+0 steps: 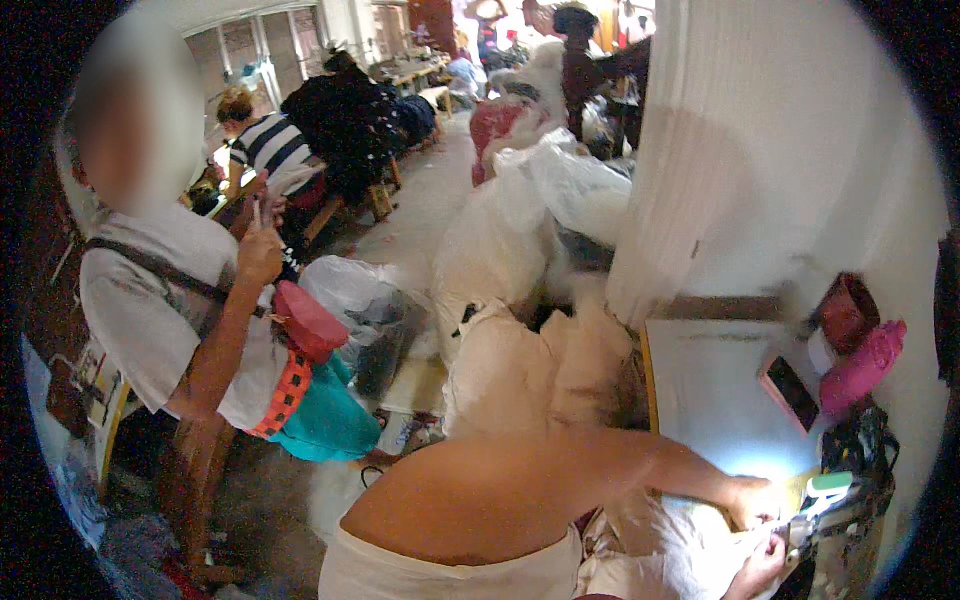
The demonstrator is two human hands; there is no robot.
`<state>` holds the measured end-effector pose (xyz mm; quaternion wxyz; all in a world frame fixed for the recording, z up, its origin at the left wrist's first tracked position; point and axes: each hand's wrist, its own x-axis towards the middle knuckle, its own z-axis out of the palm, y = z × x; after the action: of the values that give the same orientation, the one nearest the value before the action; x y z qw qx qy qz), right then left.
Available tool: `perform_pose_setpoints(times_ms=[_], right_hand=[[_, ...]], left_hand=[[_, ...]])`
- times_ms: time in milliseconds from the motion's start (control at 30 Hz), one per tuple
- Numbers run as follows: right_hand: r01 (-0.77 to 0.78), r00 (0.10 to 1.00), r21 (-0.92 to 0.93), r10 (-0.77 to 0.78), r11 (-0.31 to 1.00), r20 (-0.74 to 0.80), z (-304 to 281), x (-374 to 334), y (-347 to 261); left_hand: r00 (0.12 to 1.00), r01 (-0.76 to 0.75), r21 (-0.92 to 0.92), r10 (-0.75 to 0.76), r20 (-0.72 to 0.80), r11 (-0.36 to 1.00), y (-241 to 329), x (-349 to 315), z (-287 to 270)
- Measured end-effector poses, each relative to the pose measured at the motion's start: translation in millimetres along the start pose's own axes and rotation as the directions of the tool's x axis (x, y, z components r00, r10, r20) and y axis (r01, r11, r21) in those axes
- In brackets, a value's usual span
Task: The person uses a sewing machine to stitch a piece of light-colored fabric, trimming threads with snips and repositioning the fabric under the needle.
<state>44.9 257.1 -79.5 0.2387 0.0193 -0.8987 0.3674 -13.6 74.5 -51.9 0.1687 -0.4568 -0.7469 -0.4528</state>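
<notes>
My left arm stretches across the lower middle, out of a white sleeve, toward a sewing machine at the lower right. Under its bright light, my left hand rests at pale cloth; glare washes out its fingers. My right hand is nearer to me, its fingers bent and closed on the cloth beside the machine's needle end. The cloth spreads from the machine down toward my lap. A small green-and-white object sits on top of the machine.
On the white tabletop lie a phone, a pink pouch and a dark red box-like item. Large pale sacks crowd the floor beyond. At left stands a person with raised hands; another sits farther back in stripes.
</notes>
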Motion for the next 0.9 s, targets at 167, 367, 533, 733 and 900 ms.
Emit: perform_pose_setpoints(times_ms=[167,367,533,733,900], right_hand=[[-0.197,0.975,-0.190,0.212,0.962,0.059,-22,-5,-57],[-0.237,0.969,0.236,0.247,0.942,-0.011,-2,-9,-32],[-0.145,0.989,0.058,0.146,0.988,-0.015,-17,-1,-18],[-0.273,0.961,0.055,0.269,0.960,0.063,-17,-7,-34],[-0.194,0.978,-0.062,0.188,0.979,-0.085,-17,-11,-38]], left_hand=[[0.995,-0.097,0.012,0.097,0.004,0.995,12,7,-13],[0.990,0.058,-0.168,-0.035,0.137,0.984,-21,-6,-6],[0.987,0.154,-0.016,-0.153,0.057,0.988,-13,25,-10],[0.948,0.316,-0.175,-0.304,0.095,0.932,-11,17,-17],[0.934,0.342,-0.162,-0.315,0.170,0.926,-4,20,-22]])
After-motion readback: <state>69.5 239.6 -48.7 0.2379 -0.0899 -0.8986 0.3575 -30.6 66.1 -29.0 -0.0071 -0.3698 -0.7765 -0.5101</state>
